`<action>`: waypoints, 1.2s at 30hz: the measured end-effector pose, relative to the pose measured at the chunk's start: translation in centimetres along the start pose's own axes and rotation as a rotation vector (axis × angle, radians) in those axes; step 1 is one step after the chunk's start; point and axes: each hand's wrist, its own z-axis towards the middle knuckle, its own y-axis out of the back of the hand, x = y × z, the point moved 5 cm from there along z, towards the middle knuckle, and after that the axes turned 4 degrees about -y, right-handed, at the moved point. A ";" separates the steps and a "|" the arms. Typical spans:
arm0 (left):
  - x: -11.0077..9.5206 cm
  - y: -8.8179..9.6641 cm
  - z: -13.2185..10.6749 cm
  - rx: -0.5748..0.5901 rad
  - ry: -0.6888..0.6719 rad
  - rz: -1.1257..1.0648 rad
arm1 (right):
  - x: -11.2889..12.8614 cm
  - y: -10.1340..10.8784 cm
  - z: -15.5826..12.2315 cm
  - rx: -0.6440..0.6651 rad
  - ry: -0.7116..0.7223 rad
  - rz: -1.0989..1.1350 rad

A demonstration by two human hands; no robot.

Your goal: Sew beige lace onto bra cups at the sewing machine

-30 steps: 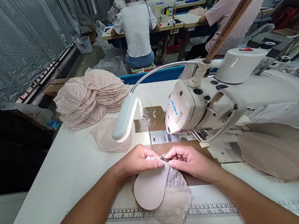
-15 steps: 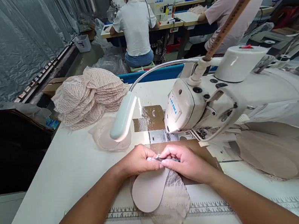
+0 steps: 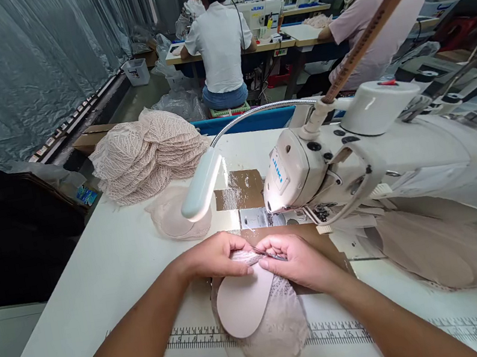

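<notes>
My left hand [image 3: 217,256] is closed, pinching the upper edge of a pale pink lace bra cup [image 3: 270,325] between thumb and fingers. A smooth oval pad [image 3: 245,305] shows on the cup, and lace hangs past the table's front edge. My right hand [image 3: 295,259] is closed on a small, thin, pointed metal tool [image 3: 269,254] that looks like thread snips; its tip lies at the lace edge beside my left fingertips. My right thumb is also against the fabric. Just beyond my hands stands the white sewing machine [image 3: 295,163], its needle plate [image 3: 252,219] lit.
A lace stack [image 3: 148,157] sits at the table's back left, with one sheer cup piece [image 3: 181,215] in front. More sheer pieces [image 3: 437,249] lie right, under the machine arm. A lamp [image 3: 203,184] overhangs the table. A printed ruler [image 3: 337,332] runs along the front. Co-workers sit beyond.
My left fingers have drawn slightly left, away from my right fingertips, so more of the metal tool and lace edge shows. The view has shifted slightly.
</notes>
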 end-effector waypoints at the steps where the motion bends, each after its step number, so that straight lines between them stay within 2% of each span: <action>1: 0.0 0.4 -0.4 0.009 0.030 0.036 | 0.1 0.2 -0.1 -0.013 0.006 -0.069; 4: -0.3 1.3 -1.3 -0.026 0.070 0.101 | 0.4 0.5 -0.2 -0.019 0.018 -0.120; 9: -1.7 0.7 -1.3 -0.121 -0.056 0.241 | 0.9 0.2 0.0 -0.048 -0.014 -0.055; 12: -2.6 0.7 -1.7 -0.228 -0.120 0.264 | 1.0 -0.3 0.1 -0.016 0.038 -0.065; 14: -2.8 1.3 -2.4 -0.302 -0.090 0.232 | 0.9 -0.2 -0.1 -0.002 0.069 -0.039; 16: -2.2 1.7 -3.1 -0.282 0.024 0.190 | 0.8 0.0 -0.3 0.010 0.098 0.007; 18: -1.4 1.4 -3.6 -0.183 0.142 0.146 | 0.9 0.1 -0.6 0.023 0.126 0.043; 20: -0.8 0.5 -3.5 -0.093 0.159 0.038 | 1.1 0.1 -0.9 0.034 0.156 0.054; 21: -0.6 0.0 -3.3 -0.084 0.132 -0.048 | 1.2 0.1 -1.0 0.038 0.168 0.049; 24: 0.3 -1.4 -2.4 -0.204 0.080 -0.314 | 1.3 -0.1 -1.1 0.029 0.174 0.007; 28: 1.7 -2.6 -1.5 -0.397 0.079 -0.435 | 1.1 0.3 -1.2 -0.003 0.146 0.047; 30: 1.8 -2.6 -1.3 -0.447 0.023 -0.402 | 1.1 0.9 -1.3 -0.030 0.165 0.071; 33: 1.5 -2.3 -1.5 -0.498 -0.039 -0.260 | 1.4 1.7 -1.5 -0.089 0.197 -0.024; 36: 0.9 -2.3 -1.5 -0.480 -0.079 -0.182 | 2.1 1.9 -1.6 -0.070 0.200 -0.123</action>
